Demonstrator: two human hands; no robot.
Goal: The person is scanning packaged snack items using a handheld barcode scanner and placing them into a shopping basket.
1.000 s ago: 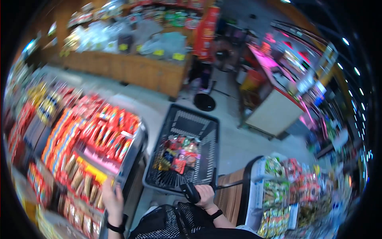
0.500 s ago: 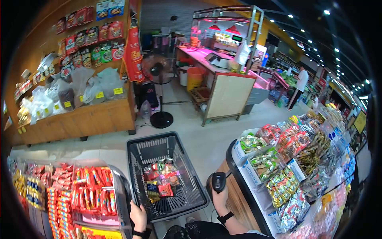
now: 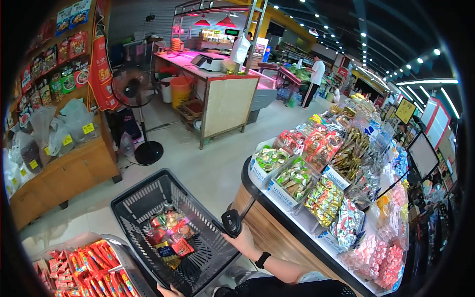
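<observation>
My right hand (image 3: 242, 239) is closed around a black scanner-like device (image 3: 231, 223) with a rounded head, held beside the right edge of a dark grey shopping basket (image 3: 129, 204). Several colourful snack packets lie in the basket, among them a red packet (image 3: 182, 247). At the bottom edge of the view, my left hand (image 3: 169, 291) shows only in part; its fingers are curled at the near left rim of the basket.
At right stands a snack counter (image 3: 267, 222) with several bins of wrapped sweets. Red-packaged snacks (image 3: 91, 267) fill a display at lower left. A standing fan (image 3: 148, 152) and a pink-lit counter (image 3: 227, 111) are ahead. A person in a white top (image 3: 317, 74) stands farther back.
The view has turned to the right, so basket, fan and counters appear farther left. My left hand has dropped mostly out of the frame. My right hand still holds the black device.
</observation>
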